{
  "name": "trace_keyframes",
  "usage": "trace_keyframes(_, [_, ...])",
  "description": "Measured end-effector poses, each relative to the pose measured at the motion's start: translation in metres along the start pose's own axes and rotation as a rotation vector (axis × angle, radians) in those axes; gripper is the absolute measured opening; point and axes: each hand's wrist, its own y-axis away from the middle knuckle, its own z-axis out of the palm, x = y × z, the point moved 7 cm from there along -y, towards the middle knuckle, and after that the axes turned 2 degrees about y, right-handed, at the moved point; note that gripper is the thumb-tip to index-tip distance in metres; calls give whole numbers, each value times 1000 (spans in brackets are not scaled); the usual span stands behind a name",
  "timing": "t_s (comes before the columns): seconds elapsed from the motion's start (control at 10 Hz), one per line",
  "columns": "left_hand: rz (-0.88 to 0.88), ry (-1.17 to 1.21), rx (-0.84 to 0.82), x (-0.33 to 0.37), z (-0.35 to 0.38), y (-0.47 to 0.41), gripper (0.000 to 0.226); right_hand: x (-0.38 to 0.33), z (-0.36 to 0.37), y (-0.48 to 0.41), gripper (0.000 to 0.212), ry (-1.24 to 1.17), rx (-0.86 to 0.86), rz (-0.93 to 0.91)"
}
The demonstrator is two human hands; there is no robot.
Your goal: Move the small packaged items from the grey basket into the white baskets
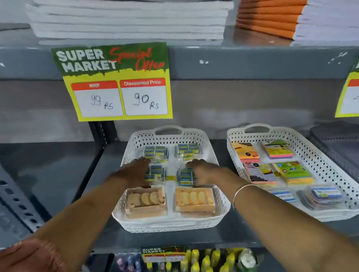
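While both hands [133,172] press blue packs [185,177], the white basket [222,201] overhangs the shelf edge [232,236]

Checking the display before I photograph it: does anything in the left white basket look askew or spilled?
Nothing stands out. In the left white basket, the blue-and-yellow packets sit in four groups and two clear boxes lie side by side in front. Both hands rest on the nearer packets.

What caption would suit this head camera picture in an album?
Both hands, left hand and right hand, settle blue-and-yellow packets into a white basket on a shop shelf.
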Motion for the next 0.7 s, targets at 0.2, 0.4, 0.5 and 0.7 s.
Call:
trace_keyframes(0.2, [68,-10,-3,-1,7,-11,62,-2,0,-10,71,5,-11,-18])
trace_keyframes(0.4, [75,-5,-4,0,5,-11,55,-3,-2,-8,71,3,-11,5])
trace_keyframes(0.5, [55,-15,-28,-2,8,-11,63,-3,-4,-5,78,-4,-7,22])
trace_keyframes(0.7, [1,12,212,12,-15,5,77,-15,-29,24,85,-134,220,18])
